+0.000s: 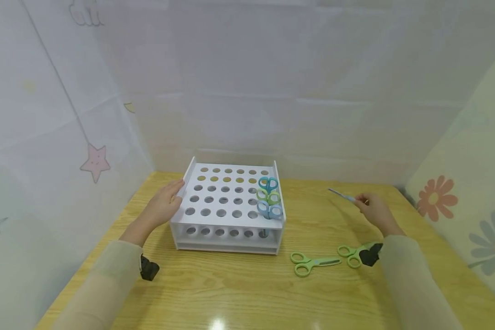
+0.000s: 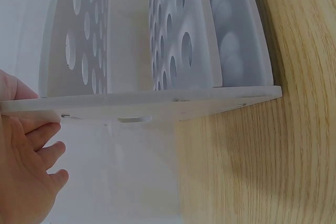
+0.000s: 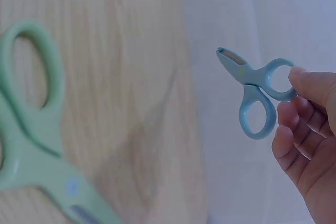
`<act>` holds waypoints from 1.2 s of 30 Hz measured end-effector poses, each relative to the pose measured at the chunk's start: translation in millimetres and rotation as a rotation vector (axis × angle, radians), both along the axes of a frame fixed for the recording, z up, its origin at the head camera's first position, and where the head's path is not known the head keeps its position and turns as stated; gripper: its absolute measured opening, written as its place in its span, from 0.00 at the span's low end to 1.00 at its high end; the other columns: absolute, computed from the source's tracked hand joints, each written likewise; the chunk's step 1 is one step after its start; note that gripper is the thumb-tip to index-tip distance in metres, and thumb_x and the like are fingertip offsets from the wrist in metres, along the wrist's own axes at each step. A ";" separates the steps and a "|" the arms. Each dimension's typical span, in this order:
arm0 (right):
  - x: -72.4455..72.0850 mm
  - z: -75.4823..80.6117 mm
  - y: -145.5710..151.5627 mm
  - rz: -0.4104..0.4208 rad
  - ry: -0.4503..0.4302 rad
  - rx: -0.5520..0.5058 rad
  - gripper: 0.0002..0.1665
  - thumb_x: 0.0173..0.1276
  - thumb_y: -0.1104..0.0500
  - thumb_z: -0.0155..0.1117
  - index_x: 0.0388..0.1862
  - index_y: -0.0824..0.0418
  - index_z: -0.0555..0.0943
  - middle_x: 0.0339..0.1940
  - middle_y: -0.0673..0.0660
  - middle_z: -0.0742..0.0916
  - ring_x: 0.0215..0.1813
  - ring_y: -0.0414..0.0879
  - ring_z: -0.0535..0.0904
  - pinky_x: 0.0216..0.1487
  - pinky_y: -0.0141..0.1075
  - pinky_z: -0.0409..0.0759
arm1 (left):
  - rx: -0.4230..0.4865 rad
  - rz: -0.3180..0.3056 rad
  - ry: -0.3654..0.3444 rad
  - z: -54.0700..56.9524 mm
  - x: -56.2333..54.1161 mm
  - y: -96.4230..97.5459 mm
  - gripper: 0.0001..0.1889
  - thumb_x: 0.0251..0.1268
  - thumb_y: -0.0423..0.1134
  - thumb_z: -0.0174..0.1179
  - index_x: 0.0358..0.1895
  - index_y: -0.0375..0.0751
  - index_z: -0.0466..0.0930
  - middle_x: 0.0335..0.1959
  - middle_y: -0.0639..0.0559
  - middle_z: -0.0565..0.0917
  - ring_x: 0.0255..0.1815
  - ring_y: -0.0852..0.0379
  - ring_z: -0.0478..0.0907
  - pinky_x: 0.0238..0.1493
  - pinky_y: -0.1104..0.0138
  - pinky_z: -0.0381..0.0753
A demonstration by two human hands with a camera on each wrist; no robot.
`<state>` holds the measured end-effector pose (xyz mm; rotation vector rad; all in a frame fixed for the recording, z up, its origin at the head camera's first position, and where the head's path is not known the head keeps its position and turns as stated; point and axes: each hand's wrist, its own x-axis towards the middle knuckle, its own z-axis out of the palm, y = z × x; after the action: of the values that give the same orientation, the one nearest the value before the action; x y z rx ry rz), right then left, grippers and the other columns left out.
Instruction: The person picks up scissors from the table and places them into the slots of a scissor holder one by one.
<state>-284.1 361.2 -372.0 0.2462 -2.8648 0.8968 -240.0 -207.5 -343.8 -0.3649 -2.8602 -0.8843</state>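
Observation:
My left hand (image 1: 163, 205) grips the left side panel of a white rack (image 1: 214, 222) with rows of round holes. The left wrist view shows thumb and fingers on opposite faces of that panel (image 2: 157, 98). Out to the right, my right hand (image 1: 376, 213) pinches blue scissors (image 3: 251, 77) by one handle ring, holding them above the table with the blades pointing left. Along the rack's right column stand teal scissors (image 1: 268, 185), green scissors (image 1: 269, 198) and light blue scissors (image 1: 269, 211), handles up.
Two green pairs lie on the wooden table (image 1: 214, 284): one pair of scissors (image 1: 312, 263) right of the rack, another pair (image 1: 356, 255) partly hidden by the right wrist's black camera (image 1: 371, 255). Pale cloth (image 1: 239, 114) hangs behind and beside the table.

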 end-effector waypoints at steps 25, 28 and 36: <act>-11.7 80.2 -68.2 0.108 0.247 -0.026 0.13 0.70 0.62 0.52 0.45 0.72 0.75 0.40 0.64 0.76 0.38 0.58 0.80 0.37 0.44 0.81 | -0.003 -0.006 -0.011 -0.1 -0.6 -0.6 0.27 0.67 0.35 0.39 0.69 0.32 0.55 0.70 0.37 0.54 0.70 0.39 0.45 0.68 0.49 0.42; -12.0 87.3 -77.6 0.118 0.262 -0.014 0.12 0.69 0.62 0.53 0.45 0.71 0.76 0.39 0.62 0.76 0.37 0.55 0.79 0.36 0.42 0.80 | -0.003 -0.008 -0.010 -1.0 -1.2 -0.3 0.27 0.67 0.36 0.39 0.69 0.32 0.55 0.70 0.37 0.54 0.70 0.40 0.45 0.68 0.49 0.41; -10.2 101.1 -98.9 0.165 0.343 0.038 0.10 0.69 0.62 0.54 0.41 0.69 0.77 0.34 0.59 0.77 0.33 0.51 0.76 0.30 0.39 0.74 | -0.003 -0.010 -0.001 -2.0 -2.9 -0.6 0.27 0.66 0.35 0.39 0.69 0.32 0.55 0.70 0.37 0.55 0.70 0.40 0.46 0.68 0.49 0.42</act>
<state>-294.3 262.3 -270.9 0.5868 -2.5721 0.7415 -243.0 -208.1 -345.8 -0.3794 -2.8635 -0.8827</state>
